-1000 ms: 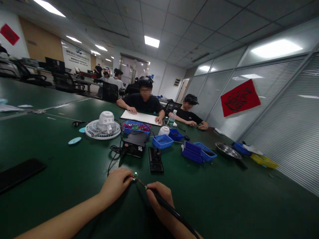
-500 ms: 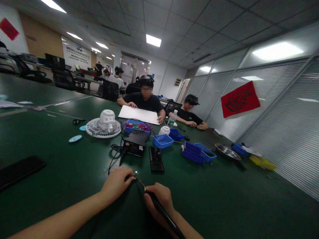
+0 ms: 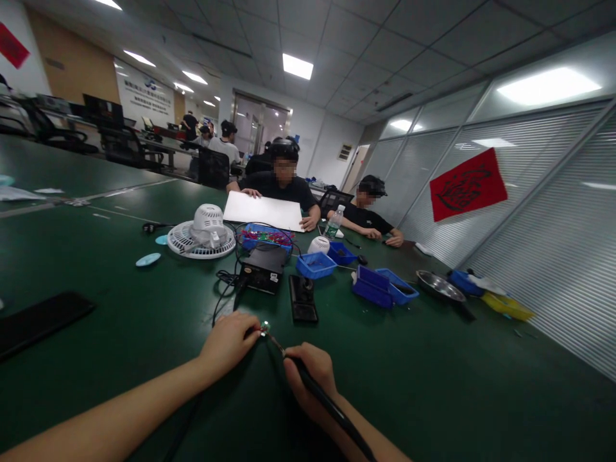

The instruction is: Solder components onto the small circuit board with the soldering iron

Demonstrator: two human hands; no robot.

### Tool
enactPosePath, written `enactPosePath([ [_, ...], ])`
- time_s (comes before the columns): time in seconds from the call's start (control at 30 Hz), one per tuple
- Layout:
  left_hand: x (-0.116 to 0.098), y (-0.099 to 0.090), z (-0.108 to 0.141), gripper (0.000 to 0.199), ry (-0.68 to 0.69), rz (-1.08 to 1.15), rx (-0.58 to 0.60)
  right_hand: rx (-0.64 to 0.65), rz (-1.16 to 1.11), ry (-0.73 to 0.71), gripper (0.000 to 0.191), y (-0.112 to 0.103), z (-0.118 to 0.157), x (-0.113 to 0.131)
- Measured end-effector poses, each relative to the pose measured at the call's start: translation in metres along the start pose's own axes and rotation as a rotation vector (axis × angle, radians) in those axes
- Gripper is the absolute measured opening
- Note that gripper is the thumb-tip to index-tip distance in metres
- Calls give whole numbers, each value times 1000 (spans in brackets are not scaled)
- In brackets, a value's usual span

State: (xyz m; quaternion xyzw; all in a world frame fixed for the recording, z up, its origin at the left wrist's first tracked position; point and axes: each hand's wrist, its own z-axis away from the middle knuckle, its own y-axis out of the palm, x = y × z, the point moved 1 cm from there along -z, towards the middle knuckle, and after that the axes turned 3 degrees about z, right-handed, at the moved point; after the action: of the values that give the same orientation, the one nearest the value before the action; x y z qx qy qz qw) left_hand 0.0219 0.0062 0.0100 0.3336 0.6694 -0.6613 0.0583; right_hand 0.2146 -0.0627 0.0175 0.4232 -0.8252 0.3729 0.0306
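My left hand (image 3: 231,339) is pinched at the edge of a small shiny part (image 3: 265,328), perhaps a little circuit board, on the green table (image 3: 192,410). In my right hand (image 3: 312,375) is a black soldering iron (image 3: 320,396), gripped like a pen. Its thin metal tip points up and left and ends at or very near the small part; contact cannot be made out. Beyond my hands stands a black box-shaped unit (image 3: 262,269) with cables, and to its right lies a black stand (image 3: 303,298).
A white fan part (image 3: 209,224) and a blue tray of red wires (image 3: 267,236) lie farther back. Blue bins (image 3: 373,287) and a metal pan (image 3: 440,286) are at right, a dark flat object (image 3: 43,321) at left. Two people sit across the table.
The view has shifted slightly. The person opposite has the white board tilted up a little more. My hands keep nearly the same pose around the small part.
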Motion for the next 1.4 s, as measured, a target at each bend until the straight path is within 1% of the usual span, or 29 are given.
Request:
enactPosePath([
  [0.37, -1, -2, 1, 18, 13, -19, 15, -19, -46, 18, 10, -1, 3, -2],
  [0.8, 0, -1, 1, 17, 15, -11, 15, 31, -34, 36, 13, -2, 1, 0],
  [1.07, -1, -4, 1, 18, 9, -20, 19, 50, -28, 25, 15, -2, -1, 0],
  [1.4, -1, -3, 1, 17, 8, -26, 19, 69, -31, 35, 14, -3, 0, 0],
])
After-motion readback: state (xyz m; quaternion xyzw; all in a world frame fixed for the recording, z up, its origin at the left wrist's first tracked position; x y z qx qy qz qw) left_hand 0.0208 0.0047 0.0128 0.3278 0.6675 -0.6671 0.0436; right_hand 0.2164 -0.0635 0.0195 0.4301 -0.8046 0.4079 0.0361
